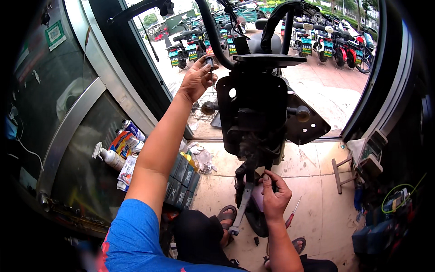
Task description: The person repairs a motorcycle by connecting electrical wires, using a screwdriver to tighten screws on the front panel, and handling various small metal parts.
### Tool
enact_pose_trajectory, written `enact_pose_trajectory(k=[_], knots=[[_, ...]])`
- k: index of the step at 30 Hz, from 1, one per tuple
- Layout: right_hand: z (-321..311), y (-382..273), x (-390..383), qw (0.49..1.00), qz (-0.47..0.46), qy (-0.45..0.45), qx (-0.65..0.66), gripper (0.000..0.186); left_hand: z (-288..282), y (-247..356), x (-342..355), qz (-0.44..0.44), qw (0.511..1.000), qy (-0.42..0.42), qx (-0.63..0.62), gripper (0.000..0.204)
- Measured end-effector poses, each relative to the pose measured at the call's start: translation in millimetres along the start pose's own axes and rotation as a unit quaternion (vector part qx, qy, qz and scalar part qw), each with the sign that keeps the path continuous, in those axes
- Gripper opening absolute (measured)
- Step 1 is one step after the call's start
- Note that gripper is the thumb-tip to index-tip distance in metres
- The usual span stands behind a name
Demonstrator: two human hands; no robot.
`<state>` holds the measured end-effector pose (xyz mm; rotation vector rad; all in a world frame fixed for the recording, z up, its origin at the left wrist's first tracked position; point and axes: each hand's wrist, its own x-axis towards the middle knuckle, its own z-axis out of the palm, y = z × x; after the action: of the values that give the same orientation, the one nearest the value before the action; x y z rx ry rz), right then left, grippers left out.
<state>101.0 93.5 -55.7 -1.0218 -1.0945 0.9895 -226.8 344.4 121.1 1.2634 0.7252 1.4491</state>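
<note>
My left hand [199,77] is raised at the upper left of a black scooter frame [244,97], fingers closed on a small dark cylindrical part [208,63] with a thin wire hanging below it. The frame has flat plates with holes and two short round posts. My right hand [275,197] is lower, beside the frame's bottom, fingertips pinched together on something too small to make out. A grey metal arm [244,206] hangs down left of that hand. A red-handled screwdriver [288,222] lies on the tiled floor just right of my right wrist.
Dark stacked boxes [181,186], bottles [113,158] and packages stand at the left by a glass door [68,136]. A small wooden stool [340,177] and toolboxes [369,235] are at the right. Parked scooters [326,45] line the pavement outside the doorway. My sandalled feet are below the frame.
</note>
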Motion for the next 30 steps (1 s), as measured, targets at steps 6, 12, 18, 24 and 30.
enact_pose_trajectory(k=[6, 12, 18, 24, 30], knots=[[0.5, 23.5, 1.1, 1.0, -0.024, -0.009, -0.014, 0.022, 0.1, -22.1, 20.1, -0.033, 0.996, -0.041, -0.071, 0.034], [0.1, 20.3, 3.2, 1.0, 0.01, -0.008, -0.008, 0.019, 27.9, -20.4, 9.5, -0.074, 0.995, -0.044, -0.042, 0.032], [2.0, 24.0, 3.6, 1.0, 0.023, -0.011, -0.006, 0.017, 34.2, -7.4, -12.2, -0.13, 0.986, -0.106, 0.005, 0.039], [4.1, -19.1, 19.1, 0.991, -0.112, -0.015, -0.067, 0.018, 35.1, 1.2, -19.6, -0.185, 0.98, -0.069, 0.028, 0.037], [61.2, -109.0, 97.9, 0.882, -0.429, -0.052, -0.188, 0.028, 34.0, -2.0, -23.0, -0.198, 0.979, -0.039, 0.035, 0.036]])
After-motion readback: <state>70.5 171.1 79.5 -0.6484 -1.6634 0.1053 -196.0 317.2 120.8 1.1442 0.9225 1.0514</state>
